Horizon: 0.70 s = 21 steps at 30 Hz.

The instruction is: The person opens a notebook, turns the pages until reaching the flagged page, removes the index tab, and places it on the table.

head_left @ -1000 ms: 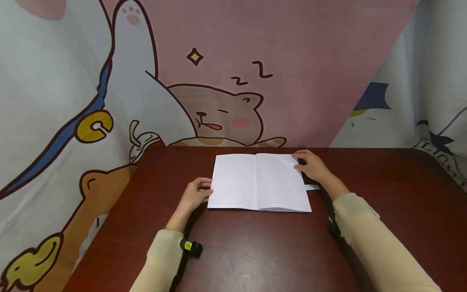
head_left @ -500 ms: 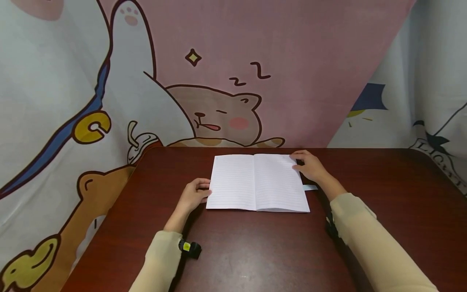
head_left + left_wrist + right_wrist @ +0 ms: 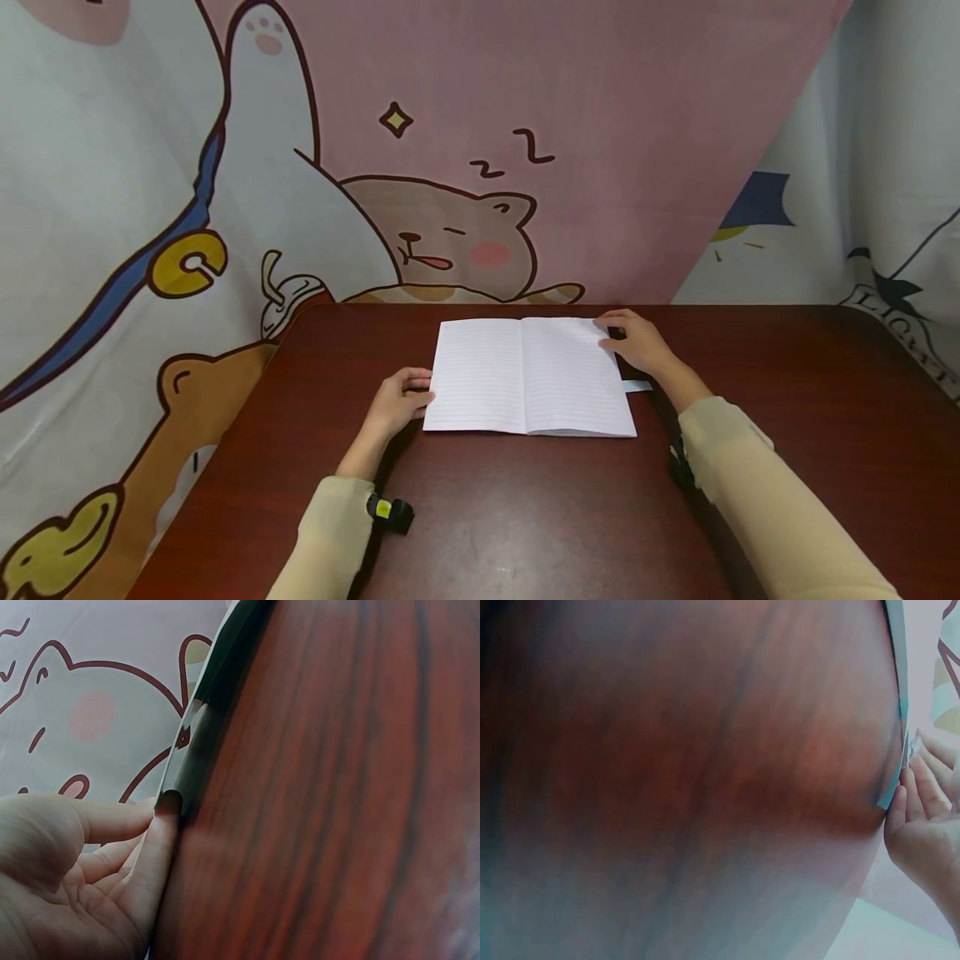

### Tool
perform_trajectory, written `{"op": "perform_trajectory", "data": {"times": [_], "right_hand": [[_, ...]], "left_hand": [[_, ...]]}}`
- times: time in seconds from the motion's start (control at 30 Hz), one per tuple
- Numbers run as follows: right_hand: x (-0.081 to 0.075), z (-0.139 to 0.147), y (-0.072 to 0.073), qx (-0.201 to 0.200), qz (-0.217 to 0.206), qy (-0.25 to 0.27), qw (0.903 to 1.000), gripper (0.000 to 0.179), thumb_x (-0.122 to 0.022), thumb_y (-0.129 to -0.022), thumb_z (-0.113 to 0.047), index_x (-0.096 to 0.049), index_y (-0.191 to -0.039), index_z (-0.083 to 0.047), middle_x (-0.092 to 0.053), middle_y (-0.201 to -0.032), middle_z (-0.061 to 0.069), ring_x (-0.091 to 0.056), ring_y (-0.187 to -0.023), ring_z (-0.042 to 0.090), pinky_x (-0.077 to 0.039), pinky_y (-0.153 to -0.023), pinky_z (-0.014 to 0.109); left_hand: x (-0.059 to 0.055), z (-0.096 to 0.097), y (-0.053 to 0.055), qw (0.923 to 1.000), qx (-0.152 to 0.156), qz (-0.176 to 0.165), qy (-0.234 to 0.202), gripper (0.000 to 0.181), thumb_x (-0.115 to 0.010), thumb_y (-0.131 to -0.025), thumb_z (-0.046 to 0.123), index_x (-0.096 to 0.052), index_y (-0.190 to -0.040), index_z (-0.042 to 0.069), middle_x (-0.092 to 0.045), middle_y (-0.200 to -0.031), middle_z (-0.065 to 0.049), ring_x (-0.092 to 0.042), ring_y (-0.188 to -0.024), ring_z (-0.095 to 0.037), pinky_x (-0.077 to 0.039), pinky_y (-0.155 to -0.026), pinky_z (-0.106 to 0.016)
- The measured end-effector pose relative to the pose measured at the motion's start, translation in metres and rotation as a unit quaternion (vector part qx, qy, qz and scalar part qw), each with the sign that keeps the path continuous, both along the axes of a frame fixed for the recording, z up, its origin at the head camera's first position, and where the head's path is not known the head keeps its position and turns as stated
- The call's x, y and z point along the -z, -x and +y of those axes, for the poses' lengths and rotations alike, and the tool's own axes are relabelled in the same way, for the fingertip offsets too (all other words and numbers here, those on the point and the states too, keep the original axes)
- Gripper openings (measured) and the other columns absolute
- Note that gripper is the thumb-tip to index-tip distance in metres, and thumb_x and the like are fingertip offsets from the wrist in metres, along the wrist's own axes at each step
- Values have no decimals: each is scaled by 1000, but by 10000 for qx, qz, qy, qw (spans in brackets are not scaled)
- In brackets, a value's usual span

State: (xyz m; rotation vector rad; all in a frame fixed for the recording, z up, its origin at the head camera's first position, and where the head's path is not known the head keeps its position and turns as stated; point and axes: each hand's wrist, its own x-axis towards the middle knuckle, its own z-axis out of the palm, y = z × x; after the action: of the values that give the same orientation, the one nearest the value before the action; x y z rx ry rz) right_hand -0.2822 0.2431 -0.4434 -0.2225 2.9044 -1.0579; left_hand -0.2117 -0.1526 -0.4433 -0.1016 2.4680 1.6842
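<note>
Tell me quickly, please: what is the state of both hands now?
Left hand: holding the left edge of the open notebook.
Right hand: holding its right edge, near the far corner.

Dim, fairly even light in head view, seemingly from above — I get pale glare on near part of tabletop (image 3: 517, 508), dark shadows beside both sleeves (image 3: 330, 521). To me notebook (image 3: 480, 375) reads brightest, faint ruling just visible. Wall cloth (image 3: 660, 167) muted. Left wrist view: left hand (image 3: 82, 870) fairly clear, wood grain smeared, whitish sheen at lower right. Right wrist view worst — bluish haze low, grain badly blurred, right hand (image 3: 930, 817) soft.
</note>
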Motion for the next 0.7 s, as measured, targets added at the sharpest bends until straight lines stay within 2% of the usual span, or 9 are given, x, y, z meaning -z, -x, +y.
{"op": "perform_trajectory", "data": {"times": [0.37,0.7], "right_hand": [[1,0,6,-243,43,-515,9984,49,-56,-100,-9,-45,-146,4,-37,-145,31,-36,-134,49,-34,-110,62],[-3,3,10,-384,6,-300,9988,44,-57,-99,-6,-51,-141,3,-37,-142,32,-38,-131,49,-35,-109,63]], "left_hand": [[2,1,1,10000,32,-16,-29,37,-65,-92,-3,-59,-128,-2,-64,-122,-23,-64,-87,-13,-59,-72,-29],[1,0,0,10000,81,19,-17,37,-64,-92,-3,-58,-129,-3,-63,-123,-24,-64,-88,-14,-58,-70,-29]]}}
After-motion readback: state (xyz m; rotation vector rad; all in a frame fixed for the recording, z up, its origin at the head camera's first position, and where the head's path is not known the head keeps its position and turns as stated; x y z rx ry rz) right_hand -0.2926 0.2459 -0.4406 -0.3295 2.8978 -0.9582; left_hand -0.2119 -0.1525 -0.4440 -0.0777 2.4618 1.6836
